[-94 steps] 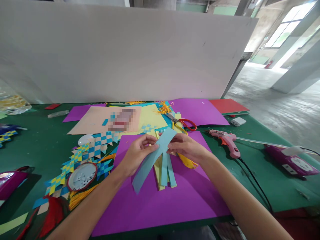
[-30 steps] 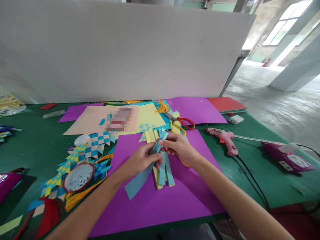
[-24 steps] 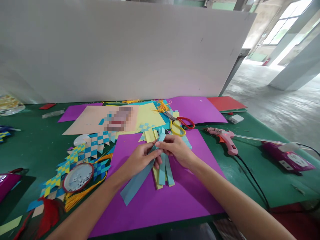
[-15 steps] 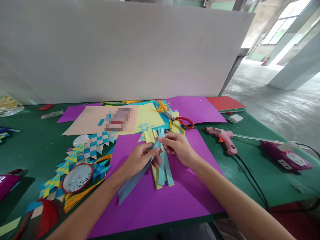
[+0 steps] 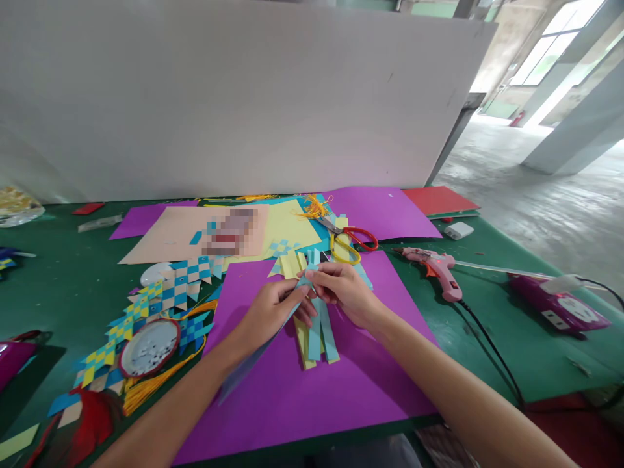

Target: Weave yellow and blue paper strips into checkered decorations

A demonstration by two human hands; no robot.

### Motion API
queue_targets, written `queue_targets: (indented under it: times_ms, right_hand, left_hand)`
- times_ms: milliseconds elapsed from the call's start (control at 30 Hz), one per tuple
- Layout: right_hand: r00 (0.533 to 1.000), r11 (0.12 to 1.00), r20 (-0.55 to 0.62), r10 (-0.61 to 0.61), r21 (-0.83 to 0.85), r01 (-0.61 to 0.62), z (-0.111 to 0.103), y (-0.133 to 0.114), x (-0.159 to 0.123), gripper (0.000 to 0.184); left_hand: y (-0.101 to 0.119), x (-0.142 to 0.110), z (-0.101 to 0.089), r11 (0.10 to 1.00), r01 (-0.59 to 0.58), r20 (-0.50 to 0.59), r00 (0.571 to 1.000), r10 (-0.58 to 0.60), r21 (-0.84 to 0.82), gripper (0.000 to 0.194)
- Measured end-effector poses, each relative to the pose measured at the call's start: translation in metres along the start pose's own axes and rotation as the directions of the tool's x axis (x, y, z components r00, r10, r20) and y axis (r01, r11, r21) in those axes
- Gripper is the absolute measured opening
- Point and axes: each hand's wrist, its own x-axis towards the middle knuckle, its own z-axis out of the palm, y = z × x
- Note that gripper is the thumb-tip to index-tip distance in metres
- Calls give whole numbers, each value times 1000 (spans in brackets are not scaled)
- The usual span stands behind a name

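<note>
Between my two hands is a light blue paper strip [image 5: 258,354]; its long end slants down toward my left forearm. My left hand [image 5: 280,304] pinches the strip with thumb and fingers. Close beside it, my right hand [image 5: 341,286] grips the strip's upper end between thumb and forefinger. Below the hands, several light blue strips [image 5: 314,341] and yellow strips [image 5: 303,344] lie in a loose bundle on a purple sheet [image 5: 370,383]. The fingers hide the upper middle of the bundle.
Behind the hands lie red-and-yellow-handled scissors [image 5: 353,237]. To the right are a pink glue gun [image 5: 436,270] with its cord and a purple power strip [image 5: 556,302]. Woven checkered paper pieces [image 5: 175,286] and a round dish [image 5: 150,348] of small bits sit at left.
My right hand has shifted slightly left and down, closer to my left hand. The strip's lower end has swung a little left and now shows more edge-on.
</note>
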Motion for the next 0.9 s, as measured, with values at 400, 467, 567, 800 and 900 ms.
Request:
queue_targets:
  times_ms: [400, 467, 567, 800, 900]
  right_hand:
    - [1000, 998, -5, 22, 63, -21, -1, 3, 0, 39]
    - [1000, 997, -4, 25, 71, -24, -1, 2, 0, 38]
    - [999, 996, -6, 35, 79, -35, 0, 1, 0, 34]
    - [998, 993, 13, 55, 107, -56, -1, 3, 1, 31]
    - [998, 992, 14, 68, 109, -69, -2, 3, 1, 32]
  left_hand:
    - [4, -1, 0, 999, 37, 12, 999, -37, 0, 31]
    - [4, -1, 0, 999, 39, 7, 999, -39, -8, 31]
    - [6, -1, 1, 999, 40, 9, 999, -40, -19, 31]
    - [8, -2, 0, 999, 46, 20, 999, -46, -20, 31]
    - [8, -3, 0, 999, 52, 22, 998, -52, -9, 32]
